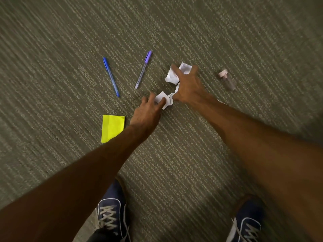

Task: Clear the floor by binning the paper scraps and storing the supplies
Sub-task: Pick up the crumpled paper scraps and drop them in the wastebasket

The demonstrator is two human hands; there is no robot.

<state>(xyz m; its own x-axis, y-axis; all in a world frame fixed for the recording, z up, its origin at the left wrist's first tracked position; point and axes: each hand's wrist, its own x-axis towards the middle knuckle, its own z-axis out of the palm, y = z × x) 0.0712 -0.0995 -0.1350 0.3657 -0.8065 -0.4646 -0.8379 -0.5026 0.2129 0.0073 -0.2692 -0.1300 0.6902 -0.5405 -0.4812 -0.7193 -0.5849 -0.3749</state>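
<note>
Crumpled white paper scraps lie on the carpet. My right hand [187,85] reaches down over the far scrap [172,76], fingers spread around it and touching it. My left hand [148,110] pinches the near scrap [163,99] between thumb and fingers. A blue pen [111,76] and a purple pen [143,69] lie to the left. A yellow sticky-note pad [112,127] sits beside my left forearm. A small clear bottle with a pink cap [227,79] lies to the right.
Grey-green striped carpet [70,32] fills the view. My two dark blue laced shoes, left [111,212] and right [248,224], stand at the bottom edge. No bin or storage container is in view.
</note>
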